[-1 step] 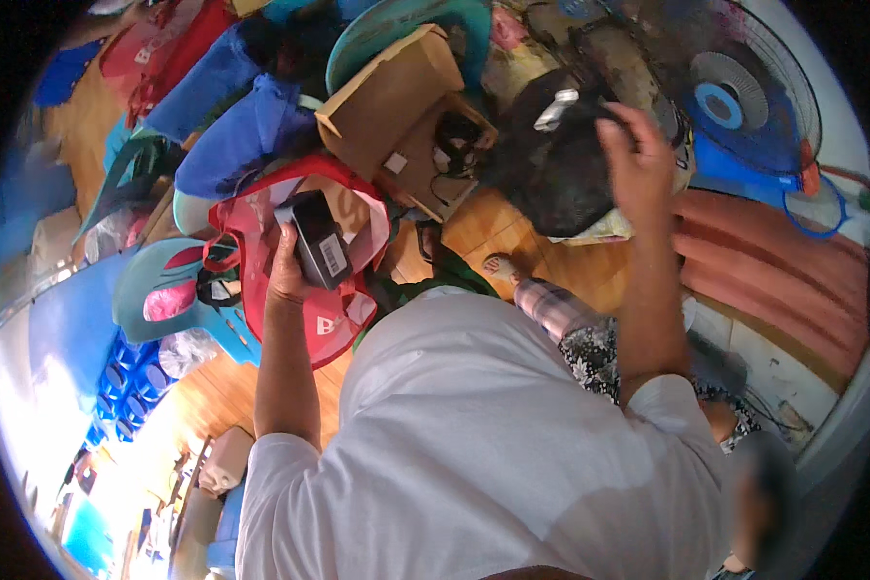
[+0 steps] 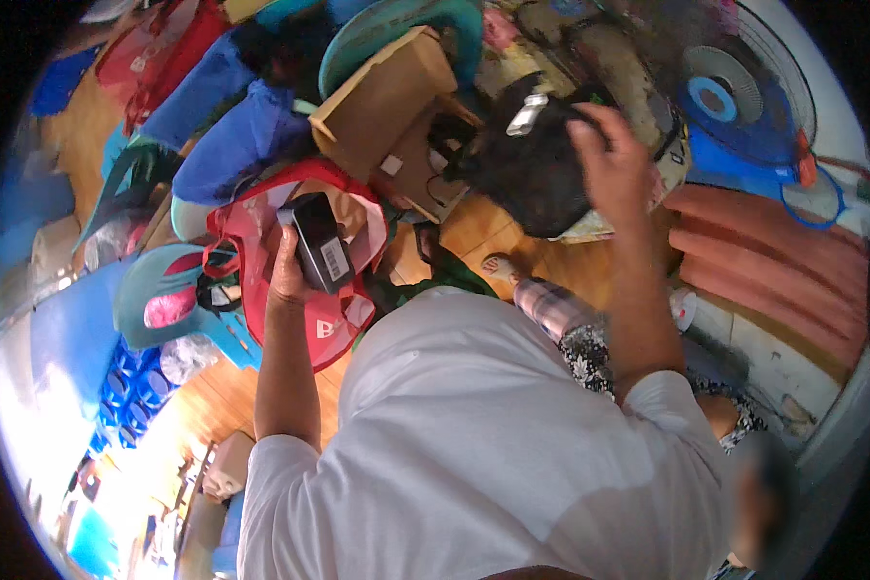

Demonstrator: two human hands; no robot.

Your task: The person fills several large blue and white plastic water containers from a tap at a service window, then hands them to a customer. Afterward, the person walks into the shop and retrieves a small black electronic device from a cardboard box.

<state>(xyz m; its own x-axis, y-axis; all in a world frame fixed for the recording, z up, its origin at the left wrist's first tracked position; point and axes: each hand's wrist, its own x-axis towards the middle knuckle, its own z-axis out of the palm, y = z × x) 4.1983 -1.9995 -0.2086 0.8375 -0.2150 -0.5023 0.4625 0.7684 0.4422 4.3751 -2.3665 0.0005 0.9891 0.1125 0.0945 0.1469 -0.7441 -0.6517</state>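
1. Left hand: the fingers are closed around the black box, gripping it by its side with the pale label facing up.
2. Black box location: it is over the mouth of the red bag. Its position is essentially unchanged from the previous picture.
3. Right hand: the fingers are curled and partly spread at the upper right edge of the black bag. Whether they pinch the fabric cannot be told.
4. Change: the right hand and the black bag sit farther left than a moment ago, and the bag is closer to the open carton. The white tag on the bag shifts with it.
5. Meaning: the joint shift suggests that the right hand is handling the black bag, while the left hand appears only to hold the black box.
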